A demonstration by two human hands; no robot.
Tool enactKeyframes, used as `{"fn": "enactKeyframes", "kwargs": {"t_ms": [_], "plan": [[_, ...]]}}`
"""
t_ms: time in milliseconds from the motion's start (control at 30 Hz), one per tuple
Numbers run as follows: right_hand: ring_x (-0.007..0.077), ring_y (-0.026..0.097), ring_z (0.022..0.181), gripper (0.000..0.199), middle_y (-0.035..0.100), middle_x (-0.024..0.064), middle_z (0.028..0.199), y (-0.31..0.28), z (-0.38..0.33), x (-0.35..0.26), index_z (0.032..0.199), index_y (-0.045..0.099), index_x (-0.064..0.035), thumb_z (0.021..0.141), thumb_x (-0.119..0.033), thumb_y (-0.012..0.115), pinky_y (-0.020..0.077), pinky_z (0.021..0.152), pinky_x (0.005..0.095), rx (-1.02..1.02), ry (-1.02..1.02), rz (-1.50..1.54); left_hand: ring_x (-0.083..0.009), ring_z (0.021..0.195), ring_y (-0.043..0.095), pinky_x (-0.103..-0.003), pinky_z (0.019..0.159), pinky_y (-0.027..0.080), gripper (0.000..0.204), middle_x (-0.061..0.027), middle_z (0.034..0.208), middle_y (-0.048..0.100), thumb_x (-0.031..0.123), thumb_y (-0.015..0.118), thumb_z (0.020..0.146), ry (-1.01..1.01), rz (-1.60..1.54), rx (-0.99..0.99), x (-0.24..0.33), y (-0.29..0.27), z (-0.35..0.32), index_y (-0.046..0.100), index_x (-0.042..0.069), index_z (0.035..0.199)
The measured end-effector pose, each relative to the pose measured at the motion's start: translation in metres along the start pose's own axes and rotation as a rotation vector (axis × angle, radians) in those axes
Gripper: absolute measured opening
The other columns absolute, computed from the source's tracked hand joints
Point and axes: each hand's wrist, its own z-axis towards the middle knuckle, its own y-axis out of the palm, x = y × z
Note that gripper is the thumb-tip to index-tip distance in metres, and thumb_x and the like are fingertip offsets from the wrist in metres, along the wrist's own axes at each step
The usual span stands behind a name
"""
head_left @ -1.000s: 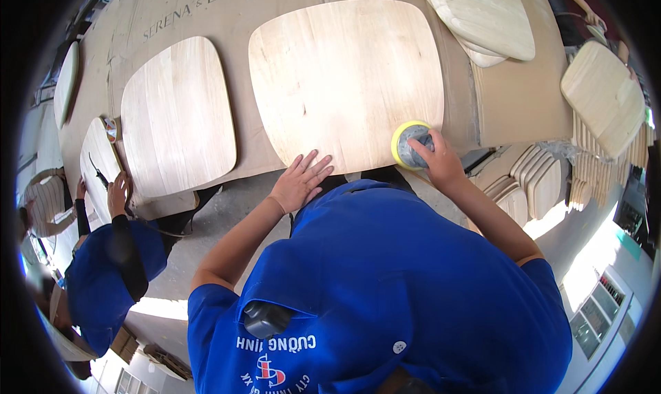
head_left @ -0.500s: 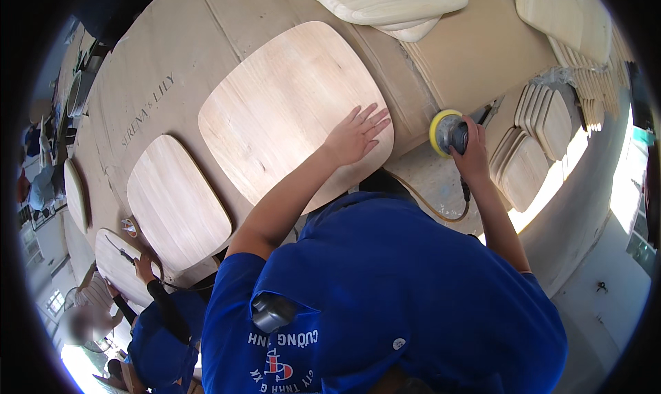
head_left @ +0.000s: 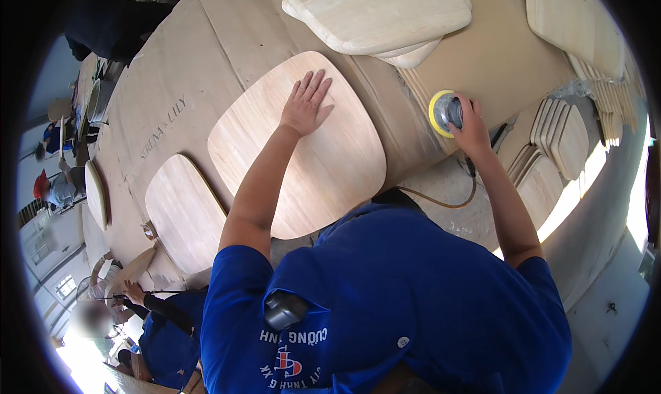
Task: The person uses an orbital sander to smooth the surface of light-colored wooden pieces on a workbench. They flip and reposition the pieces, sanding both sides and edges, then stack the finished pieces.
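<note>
A pale wooden panel with rounded corners (head_left: 330,160) lies on the cardboard-covered table in front of me. My left hand (head_left: 306,110) rests flat on its far part, fingers stretched out and palm down. To the right of the panel, my right hand (head_left: 471,124) grips a round orbital sander (head_left: 442,113) with a yellow pad. The sander is tilted on its side, its pad facing left, by the cardboard near the table's edge. Whether it touches the cardboard I cannot tell. A brown hose (head_left: 441,203) hangs below my right hand.
More wooden panels (head_left: 379,15) are piled at the far side. Another panel (head_left: 184,211) lies to the left. Stacks of panels (head_left: 559,136) stand at the right, beyond the cardboard (head_left: 496,64). A co-worker in blue (head_left: 172,332) handles a panel at the lower left.
My left hand has slid across the panel, away from its right edge toward the far side. My right hand has carried the sander farther out, over the cardboard. The co-worker's panel has been tilted up.
</note>
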Motion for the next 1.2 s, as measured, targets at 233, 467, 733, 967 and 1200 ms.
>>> {"fn": "enactKeyframes", "kwargs": {"t_ms": [233, 467, 733, 967, 1200], "plan": [[0.0404, 0.054, 0.112, 0.075, 0.041, 0.0201, 0.129, 0.023, 0.059, -0.015, 0.139, 0.038, -0.0182, 0.075, -0.005, 0.074, 0.0468, 0.095, 0.0453, -0.009, 0.022, -0.026, -0.031, 0.147, 0.014, -0.046, 0.119, 0.015, 0.068, -0.0064, 0.16, 0.015, 0.054, 0.035, 0.098, -0.372, -0.013, 0.041, -0.035, 0.008, 0.016, 0.021, 0.018, 0.153], [0.0434, 0.043, 0.126, 0.076, 0.031, 0.0186, 0.144, 0.024, 0.059, -0.04, 0.142, 0.037, -0.0213, 0.077, -0.013, 0.075, 0.0416, 0.102, 0.0472, 0.05, -0.038, -0.119, -0.0328, 0.147, 0.011, -0.052, 0.118, 0.011, 0.065, -0.0054, 0.16, 0.015, 0.052, 0.037, 0.096, -0.81, -0.078, 0.137, -0.051, 0.024, -0.1, 0.025, 0.022, 0.152], [0.0267, 0.061, 0.096, 0.05, 0.063, 0.0149, 0.109, 0.105, -0.008, -0.076, 0.128, 0.05, -0.0039, 0.085, -0.022, 0.069, 0.0486, 0.086, 0.0387, -0.382, -0.07, 0.237, -0.0426, 0.125, 0.041, -0.048, 0.104, 0.035, 0.068, -0.0277, 0.139, 0.04, 0.041, 0.055, 0.093, -1.247, -0.12, 0.365, 0.025, 0.041, -0.292, 0.033, 0.0, 0.144], [0.0215, 0.063, 0.093, 0.052, 0.067, 0.0148, 0.103, 0.151, -0.007, -0.078, 0.113, 0.06, 0.006, 0.093, -0.042, 0.06, 0.048, 0.082, 0.0335, -0.514, 0.383, 0.676, -0.0298, 0.084, 0.064, -0.039, 0.08, 0.051, 0.062, -0.0181, 0.096, 0.064, 0.036, 0.067, 0.088, -1.718, -1.073, 0.34, 0.044, 0.031, -0.319, 0.049, -0.008, 0.128], [0.0254, 0.062, 0.106, 0.056, 0.063, 0.0172, 0.116, 0.138, -0.021, -0.132, 0.123, 0.053, 0.0079, 0.092, -0.037, 0.064, 0.0494, 0.091, 0.0375, -0.421, 0.399, 0.992, -0.023, 0.096, 0.066, -0.035, 0.083, 0.053, 0.053, -0.017, 0.111, 0.065, 0.027, 0.071, 0.087, -1.469, -1.81, 0.749, 0.054, -0.025, -0.32, 0.052, -0.008, 0.123]]}}
